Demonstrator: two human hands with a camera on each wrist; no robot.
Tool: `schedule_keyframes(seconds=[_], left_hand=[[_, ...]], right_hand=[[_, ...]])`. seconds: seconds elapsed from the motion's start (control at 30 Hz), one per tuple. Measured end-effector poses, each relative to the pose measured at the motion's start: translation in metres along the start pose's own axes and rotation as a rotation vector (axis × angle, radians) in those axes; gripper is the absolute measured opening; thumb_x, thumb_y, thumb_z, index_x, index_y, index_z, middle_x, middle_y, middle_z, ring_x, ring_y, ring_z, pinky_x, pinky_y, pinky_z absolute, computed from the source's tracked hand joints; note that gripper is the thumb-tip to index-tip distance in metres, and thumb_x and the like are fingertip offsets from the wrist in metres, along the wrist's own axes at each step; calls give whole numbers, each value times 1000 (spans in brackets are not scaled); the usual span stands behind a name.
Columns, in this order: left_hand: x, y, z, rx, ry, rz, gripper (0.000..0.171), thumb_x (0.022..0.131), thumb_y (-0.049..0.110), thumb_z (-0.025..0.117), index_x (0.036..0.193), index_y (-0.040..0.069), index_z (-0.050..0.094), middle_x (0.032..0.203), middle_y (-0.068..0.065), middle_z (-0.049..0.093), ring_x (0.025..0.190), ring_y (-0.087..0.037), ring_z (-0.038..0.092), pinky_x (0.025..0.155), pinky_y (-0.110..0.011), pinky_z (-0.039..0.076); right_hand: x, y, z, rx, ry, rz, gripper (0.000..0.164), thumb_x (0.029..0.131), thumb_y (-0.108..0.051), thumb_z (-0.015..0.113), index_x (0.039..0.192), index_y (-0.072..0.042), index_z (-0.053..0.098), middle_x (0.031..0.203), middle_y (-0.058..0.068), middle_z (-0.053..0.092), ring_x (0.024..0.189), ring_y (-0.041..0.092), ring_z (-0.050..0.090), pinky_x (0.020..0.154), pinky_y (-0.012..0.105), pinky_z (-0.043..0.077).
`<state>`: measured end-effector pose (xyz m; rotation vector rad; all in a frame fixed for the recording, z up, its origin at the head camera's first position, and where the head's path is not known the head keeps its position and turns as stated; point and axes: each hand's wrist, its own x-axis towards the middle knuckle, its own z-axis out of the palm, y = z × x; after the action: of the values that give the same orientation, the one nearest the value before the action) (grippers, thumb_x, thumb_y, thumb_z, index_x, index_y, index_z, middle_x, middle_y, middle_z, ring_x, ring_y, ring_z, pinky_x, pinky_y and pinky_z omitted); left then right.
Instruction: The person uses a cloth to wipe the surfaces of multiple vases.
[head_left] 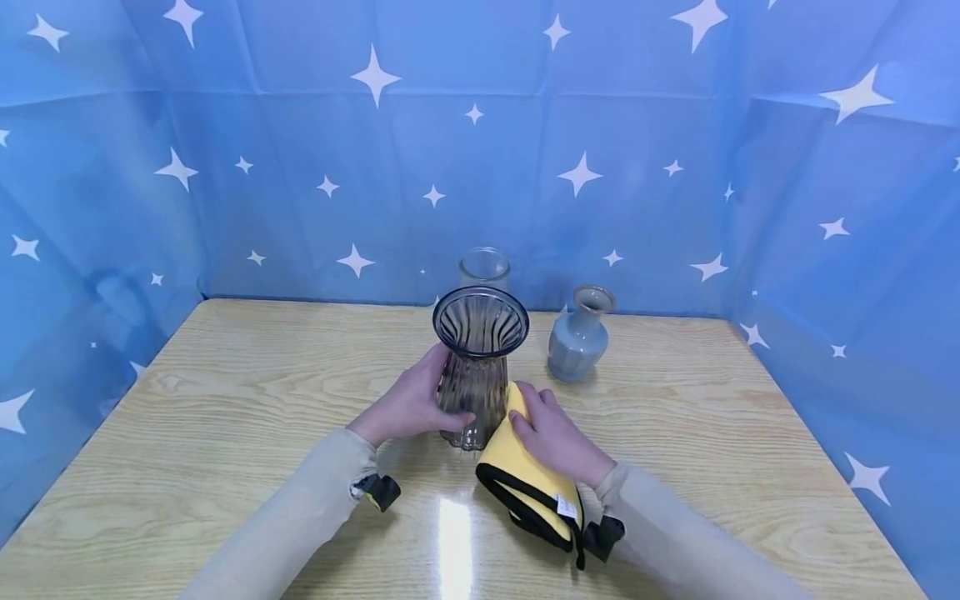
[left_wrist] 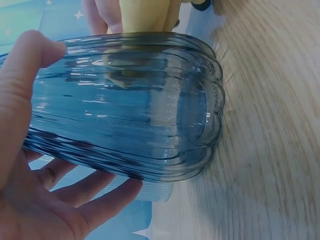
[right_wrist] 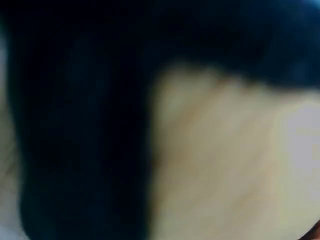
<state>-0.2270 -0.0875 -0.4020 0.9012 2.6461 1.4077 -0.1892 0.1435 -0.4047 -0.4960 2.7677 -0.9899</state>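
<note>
Your left hand: curled round the body of a tall, ribbed, smoky-grey glass vase with a flared rim; left hand (head_left: 416,400), vase (head_left: 482,383).
Your right hand: right hand (head_left: 553,432) grips a folded yellow cloth with black edging (head_left: 512,454).
Vase to hands: mid-frame, between them, cloth touching its right side; you have it roughly upright, though whether its base rests on the worktop (head_left: 247,400) I cannot tell.
Wiping step: you appear to be wiping the vase's outer wall.
Next move: probably calls for a steady left hold while you work the cloth along the ribs, then a turn to bare glass.
Behind the vase: a clear glass vessel (head_left: 484,268), partly hidden.
Right of centre: a pale blue-grey glazed vase with a narrow neck (head_left: 576,342), apart from your hands.
Backdrop: blue cloth with white stars (head_left: 300,125).
</note>
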Motion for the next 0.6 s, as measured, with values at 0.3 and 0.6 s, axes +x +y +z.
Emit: schedule_keyframes(seconds=[0.3,0.6], left_hand=[[0,0,0,14,-7,-19,98,66,21,87,145,11,29,133,-5,46,121,-19,48,103,-37,39],[0,0,-1,27,-4,-23,98,66,22,86,145,12,30,132,-5,48,120,-19,49,102,-38,40]], right_hand=[[10,7,1,-10,-79,40,39,98,-12,48,133,6,45,101,16,61,96,30,58,83,46,47],[13,13,3,119,-125,131,42,98,-15,49,136,4,46,113,15,61,99,27,59,89,45,46]])
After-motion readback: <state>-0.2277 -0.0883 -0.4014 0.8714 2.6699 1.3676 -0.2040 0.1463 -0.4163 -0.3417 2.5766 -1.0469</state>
